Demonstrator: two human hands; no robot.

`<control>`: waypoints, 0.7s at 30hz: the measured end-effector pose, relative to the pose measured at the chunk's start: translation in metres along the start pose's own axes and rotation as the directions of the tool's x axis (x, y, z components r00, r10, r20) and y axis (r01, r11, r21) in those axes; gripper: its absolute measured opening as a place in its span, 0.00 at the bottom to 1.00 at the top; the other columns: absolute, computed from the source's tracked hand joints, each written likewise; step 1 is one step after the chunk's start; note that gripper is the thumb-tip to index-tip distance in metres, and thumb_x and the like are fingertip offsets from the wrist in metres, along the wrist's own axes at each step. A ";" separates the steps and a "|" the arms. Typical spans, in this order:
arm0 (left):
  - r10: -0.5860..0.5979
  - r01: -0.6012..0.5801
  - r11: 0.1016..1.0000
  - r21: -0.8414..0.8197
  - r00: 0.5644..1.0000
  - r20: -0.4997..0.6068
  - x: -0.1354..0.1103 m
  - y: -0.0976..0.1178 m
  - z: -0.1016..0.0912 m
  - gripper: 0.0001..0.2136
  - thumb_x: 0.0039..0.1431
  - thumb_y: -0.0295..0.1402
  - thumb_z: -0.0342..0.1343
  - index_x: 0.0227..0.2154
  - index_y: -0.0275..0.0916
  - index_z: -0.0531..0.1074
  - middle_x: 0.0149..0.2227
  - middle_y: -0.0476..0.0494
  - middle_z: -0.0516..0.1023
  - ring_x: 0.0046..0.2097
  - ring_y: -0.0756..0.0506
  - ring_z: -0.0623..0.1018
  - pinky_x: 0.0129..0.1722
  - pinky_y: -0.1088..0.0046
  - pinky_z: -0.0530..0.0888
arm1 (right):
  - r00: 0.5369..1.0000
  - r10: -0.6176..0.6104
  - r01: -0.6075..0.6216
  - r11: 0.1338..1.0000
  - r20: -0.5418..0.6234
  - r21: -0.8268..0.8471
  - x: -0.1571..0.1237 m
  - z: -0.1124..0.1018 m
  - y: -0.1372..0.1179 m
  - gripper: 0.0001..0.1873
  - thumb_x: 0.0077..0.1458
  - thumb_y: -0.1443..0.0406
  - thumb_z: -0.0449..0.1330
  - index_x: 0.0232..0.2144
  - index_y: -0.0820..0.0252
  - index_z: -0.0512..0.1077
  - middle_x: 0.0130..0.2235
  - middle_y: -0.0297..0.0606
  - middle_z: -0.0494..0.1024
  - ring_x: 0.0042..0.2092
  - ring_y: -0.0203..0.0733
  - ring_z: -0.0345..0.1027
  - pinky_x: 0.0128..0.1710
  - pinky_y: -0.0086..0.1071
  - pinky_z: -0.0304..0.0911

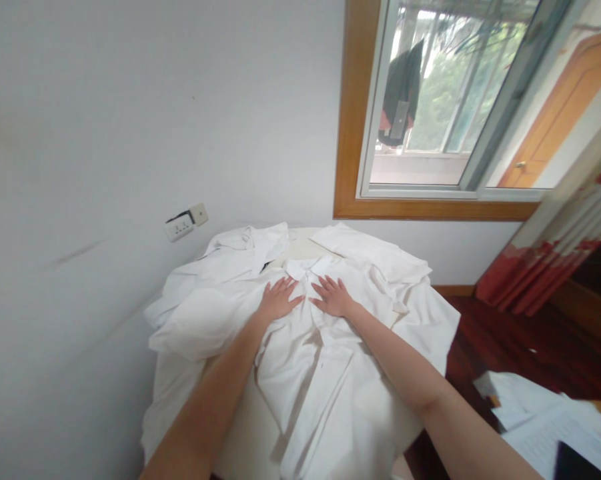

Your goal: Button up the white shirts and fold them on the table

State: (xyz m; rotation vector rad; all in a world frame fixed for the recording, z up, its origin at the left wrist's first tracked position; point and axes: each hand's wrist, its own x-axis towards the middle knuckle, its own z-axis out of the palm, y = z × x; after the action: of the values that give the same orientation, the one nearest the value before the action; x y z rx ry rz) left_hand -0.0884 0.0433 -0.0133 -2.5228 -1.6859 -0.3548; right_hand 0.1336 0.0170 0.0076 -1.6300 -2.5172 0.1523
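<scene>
A white collared shirt (300, 373) lies spread over a pale table top (247, 417), with its collar (307, 267) toward the wall and its lower part toward me. My left hand (280, 298) rests flat on the shirt just below the collar's left side, fingers spread. Across the front placket, my right hand (333, 297) lies flat in the same way, fingers apart. Nothing is gripped by either hand. Creases run down the front of the shirt.
Bunched white garments (235, 250) lie at the back left, and a folded white garment (375, 250) at the back right. A wall socket (179, 227) is behind on the left. Papers (555, 420) and a dark object (577, 461) sit at the lower right. A curtain (545, 267) hangs beside the window.
</scene>
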 end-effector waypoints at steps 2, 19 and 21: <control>-0.005 0.005 1.000 -0.003 1.000 0.026 0.001 -0.001 -0.002 0.31 0.59 0.56 0.39 0.61 0.49 0.58 0.65 0.44 0.57 0.65 0.36 0.56 0.62 0.47 0.52 | 1.000 -0.001 0.001 1.000 0.014 0.008 -0.001 0.000 0.000 0.36 0.60 0.43 0.39 0.65 0.50 0.50 0.67 0.39 0.45 0.68 0.51 0.34 0.63 0.54 0.33; 0.133 -0.133 0.990 -0.038 0.991 -0.020 -0.027 0.040 -0.017 0.21 0.64 0.39 0.43 0.56 0.39 0.66 0.59 0.40 0.67 0.61 0.42 0.64 0.60 0.62 0.60 | 0.982 -0.032 0.076 0.969 -0.188 0.234 -0.010 -0.014 0.008 0.15 0.57 0.61 0.56 0.44 0.58 0.75 0.45 0.41 0.77 0.48 0.41 0.68 0.52 0.32 0.58; 0.117 -0.117 0.993 -0.023 0.993 -0.024 -0.031 0.040 -0.010 0.23 0.64 0.43 0.42 0.59 0.42 0.61 0.63 0.41 0.61 0.64 0.40 0.60 0.61 0.55 0.57 | 0.982 -0.036 0.072 0.979 -0.185 0.191 -0.019 -0.015 -0.005 0.20 0.57 0.53 0.57 0.46 0.57 0.74 0.45 0.42 0.76 0.48 0.44 0.67 0.51 0.35 0.59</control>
State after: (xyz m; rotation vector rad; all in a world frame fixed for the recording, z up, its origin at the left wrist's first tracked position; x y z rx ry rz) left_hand -0.0649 -0.0023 -0.0093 -2.6092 -1.5263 -0.3949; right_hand 0.1399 -0.0023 0.0222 -1.4293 -2.3263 0.2293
